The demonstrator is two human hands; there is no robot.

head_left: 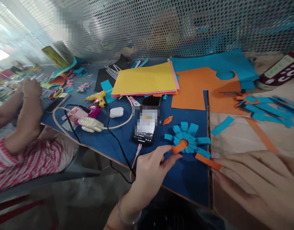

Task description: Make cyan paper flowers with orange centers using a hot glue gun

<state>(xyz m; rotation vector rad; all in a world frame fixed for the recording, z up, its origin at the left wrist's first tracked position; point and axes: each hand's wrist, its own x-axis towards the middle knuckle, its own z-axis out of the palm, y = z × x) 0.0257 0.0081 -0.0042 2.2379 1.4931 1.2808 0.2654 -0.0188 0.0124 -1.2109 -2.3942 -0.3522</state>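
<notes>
A blue paper flower (185, 135) with looped petals and an orange centre lies on the blue tabletop near its front edge. My left hand (153, 169) pinches a short orange paper strip (179, 148), whose far end overlaps the flower's centre. Between the thumb and fingers of my right hand (254, 179) is another orange paper strip (207, 161), reaching toward the flower's lower right petals. Just above the flower is a small folded orange paper piece (167, 120). A smartphone (145, 126) with a lit screen lies to the left.
Yellow paper (144, 78), orange paper (189, 89) and blue paper (209, 65) lie behind. To the left are a yellow glue gun (96, 98), cables and a white earphone case (116, 112). A bottle (281, 68) stands back right. Another person's arm (27, 111) rests at far left.
</notes>
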